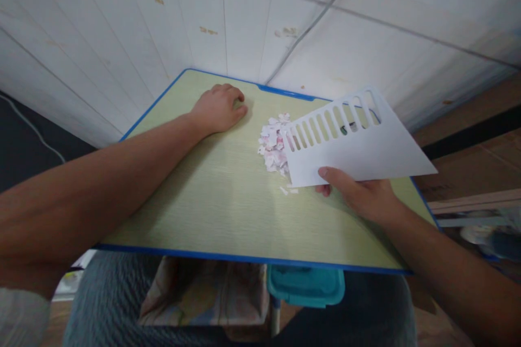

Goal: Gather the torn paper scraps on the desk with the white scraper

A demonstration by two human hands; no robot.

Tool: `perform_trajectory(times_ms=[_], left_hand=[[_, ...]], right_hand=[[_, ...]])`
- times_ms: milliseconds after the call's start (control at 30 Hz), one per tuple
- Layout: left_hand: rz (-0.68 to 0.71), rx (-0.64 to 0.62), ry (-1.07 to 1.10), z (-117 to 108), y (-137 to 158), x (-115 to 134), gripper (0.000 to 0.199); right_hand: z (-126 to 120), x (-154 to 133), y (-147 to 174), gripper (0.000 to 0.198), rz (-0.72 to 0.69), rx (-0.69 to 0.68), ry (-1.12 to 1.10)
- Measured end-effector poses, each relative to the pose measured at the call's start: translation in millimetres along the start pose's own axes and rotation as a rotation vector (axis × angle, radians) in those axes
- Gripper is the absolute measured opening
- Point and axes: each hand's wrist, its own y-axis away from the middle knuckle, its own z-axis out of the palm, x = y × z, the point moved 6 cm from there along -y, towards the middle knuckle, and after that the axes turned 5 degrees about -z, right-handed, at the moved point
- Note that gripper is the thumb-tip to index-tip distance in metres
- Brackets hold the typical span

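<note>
My right hand (358, 192) grips the lower edge of a white sheet of paper (350, 157), thumb on top and fingers underneath. A row of rounded slots is cut through the sheet, growing longer toward the right. The paper's left end overlaps a heap of torn paper scraps (273, 146), white with pink marks. Left of the heap, my left hand (220, 108) rests palm down on the tabletop with loosely bent fingers. Its thumb and index finger are apart and nothing shows between them. Small dark and green bits are visible through the slots.
The pale green table (228, 206) has a blue rim and stands against a white panelled wall (142, 21) with a cable. Below the front edge are a fabric-like bin (211, 295) and a teal plastic container (307, 284). Tiny paper strips (288, 191) lie before the heap.
</note>
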Motion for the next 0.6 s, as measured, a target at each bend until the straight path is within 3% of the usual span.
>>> perform_trajectory(times_ms=[100, 267, 433, 600], left_hand=[[0.005, -0.006, 0.010, -2.0, 0.9, 0.9, 0.042], [-0.013, -0.034, 0.036, -4.7, 2.1, 2.5, 0.045], [-0.009, -0.037, 0.047, -3.4, 1.6, 2.7, 0.046], [-0.002, -0.024, 0.051, -3.9, 2.5, 5.3, 0.043]], right_hand=[[3.8, -1.6, -0.6, 0.046, -0.007, -0.055, -0.007], [5.7, -2.0, 3.6, 0.046, 0.004, -0.006, -0.027], [14.6, -7.7, 9.9, 0.041, 0.014, -0.115, -0.101], [7.8, -3.7, 7.1, 0.038, 0.005, -0.038, -0.131]])
